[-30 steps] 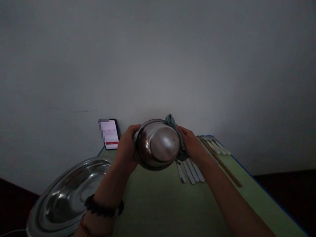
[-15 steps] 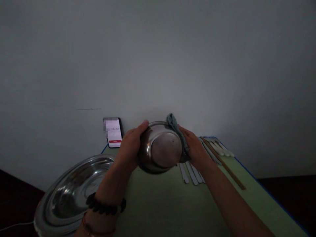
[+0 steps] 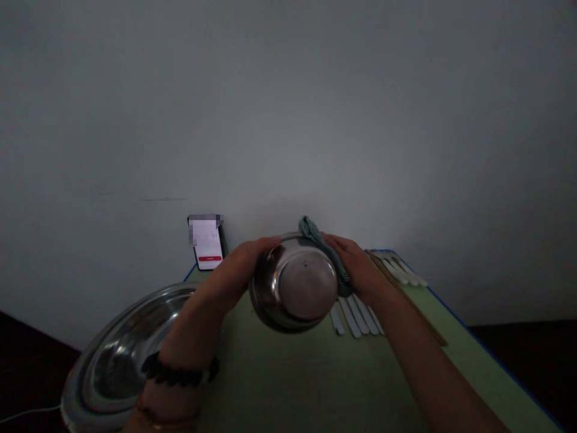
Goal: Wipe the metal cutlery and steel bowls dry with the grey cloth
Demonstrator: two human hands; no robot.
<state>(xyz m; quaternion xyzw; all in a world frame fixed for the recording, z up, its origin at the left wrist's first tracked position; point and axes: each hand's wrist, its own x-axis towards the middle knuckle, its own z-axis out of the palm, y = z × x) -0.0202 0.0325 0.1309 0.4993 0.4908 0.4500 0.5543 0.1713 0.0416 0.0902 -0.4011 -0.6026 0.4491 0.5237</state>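
A shiny metal bowl (image 3: 306,285) is held up above the table, tilted so that its round base faces me. My left hand (image 3: 241,264) grips the bowl's left side, with the fingers partly hidden behind it. On the other side, my right hand (image 3: 354,264) is closed on a grey-green cloth (image 3: 322,246) and presses it against the bowl's right wall. The inside of the bowl is out of sight. Below and behind my right hand lie several pieces of flatware (image 3: 356,316), of which only the flat handles show.
A large metal basin (image 3: 90,349) stands at the table's left, partly behind my left forearm. A phone (image 3: 208,243) leans against the wall at the back. To the right lie chopsticks (image 3: 426,322) and several white-handled utensils (image 3: 408,276) on the green table (image 3: 288,385).
The bowl has come down slightly and turned, its base now more toward me. My left hand has rolled over its rim, and the cloth has shifted a little along the right side.
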